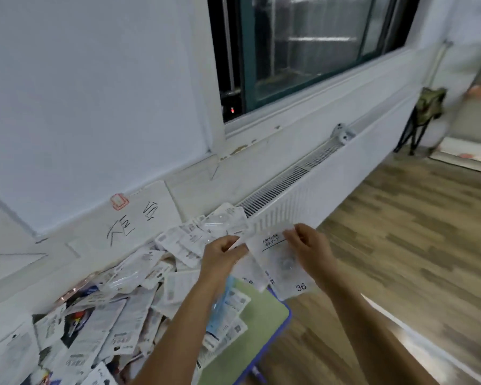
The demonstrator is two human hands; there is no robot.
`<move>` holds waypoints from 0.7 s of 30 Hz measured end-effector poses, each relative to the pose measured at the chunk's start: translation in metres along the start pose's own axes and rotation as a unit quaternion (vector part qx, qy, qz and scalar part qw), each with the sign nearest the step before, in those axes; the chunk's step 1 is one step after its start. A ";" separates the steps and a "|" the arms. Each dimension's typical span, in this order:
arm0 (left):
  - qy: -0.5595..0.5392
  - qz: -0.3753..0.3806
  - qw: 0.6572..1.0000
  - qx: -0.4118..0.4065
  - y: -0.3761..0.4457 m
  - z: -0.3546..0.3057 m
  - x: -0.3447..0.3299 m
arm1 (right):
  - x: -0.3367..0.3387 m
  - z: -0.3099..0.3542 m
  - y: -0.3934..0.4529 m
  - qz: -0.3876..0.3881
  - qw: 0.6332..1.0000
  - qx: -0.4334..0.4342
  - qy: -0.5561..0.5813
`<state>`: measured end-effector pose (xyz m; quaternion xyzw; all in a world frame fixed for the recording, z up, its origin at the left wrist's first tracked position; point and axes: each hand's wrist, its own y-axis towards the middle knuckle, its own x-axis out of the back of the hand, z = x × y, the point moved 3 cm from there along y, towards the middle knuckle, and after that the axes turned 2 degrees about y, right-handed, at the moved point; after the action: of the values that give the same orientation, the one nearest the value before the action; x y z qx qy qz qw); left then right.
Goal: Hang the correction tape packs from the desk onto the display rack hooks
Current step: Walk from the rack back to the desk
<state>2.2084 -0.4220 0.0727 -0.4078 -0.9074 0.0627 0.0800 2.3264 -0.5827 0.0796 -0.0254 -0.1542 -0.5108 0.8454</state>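
Note:
A heap of white correction tape packs (139, 276) covers the green desk (270, 315) with a blue rim, at the lower left. My right hand (308, 245) pinches the top edge of one clear-fronted pack (282, 268) marked "36", held above the desk's far corner. My left hand (225, 254) grips the top of another pack (250, 270) that overlaps the first one from behind. Both packs hang down from my fingers. No display rack hooks are in view.
A white radiator cover (331, 173) runs along the wall under a dark window (303, 45). A white board (95, 107) leans behind the desk. Wooden floor (414, 245) lies to the right, with a folding chair (425, 115) in the far corner.

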 end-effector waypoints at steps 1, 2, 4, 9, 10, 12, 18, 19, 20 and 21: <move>-0.007 0.032 0.999 0.008 -0.002 -0.003 -0.017 | 0.017 -0.004 -0.007 -0.020 1.000 -0.007 -0.004; -0.009 0.066 0.998 0.017 -0.005 -0.007 -0.036 | 0.035 -0.009 -0.015 -0.042 0.999 -0.013 -0.013; -0.019 0.144 0.989 0.039 -0.012 -0.012 -0.074 | 0.073 -0.017 -0.032 -0.091 0.995 -0.029 -0.032; -0.036 0.302 0.949 0.084 -0.049 -0.024 -0.173 | 0.168 -0.038 -0.082 -0.174 0.981 -0.075 0.028; -0.037 0.318 0.943 0.090 -0.059 -0.025 -0.192 | 0.187 -0.041 -0.095 -0.196 0.977 -0.080 0.033; -0.032 0.338 0.937 0.088 -0.083 -0.028 -0.231 | 0.225 -0.045 -0.123 -0.243 0.965 -0.087 0.041; -0.053 0.359 0.930 0.060 -0.177 -0.032 -0.352 | 0.343 -0.065 -0.215 -0.295 0.947 -0.116 0.051; -0.062 0.374 0.924 0.060 -0.195 -0.032 -0.372 | 0.362 -0.068 -0.230 -0.302 0.945 -0.117 0.047; -0.069 0.387 0.917 0.060 -0.213 -0.032 -0.393 | 0.381 -0.070 -0.246 -0.314 0.942 -0.114 0.045; -0.075 0.397 0.913 0.065 -0.232 -0.031 -0.414 | 0.400 -0.072 -0.261 -0.332 0.936 -0.108 0.047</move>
<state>2.3168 -0.8841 0.1061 -0.7222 -0.6683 0.1783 0.0060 2.2878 -1.0643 0.0956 -0.0399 -0.0573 -0.7765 0.6262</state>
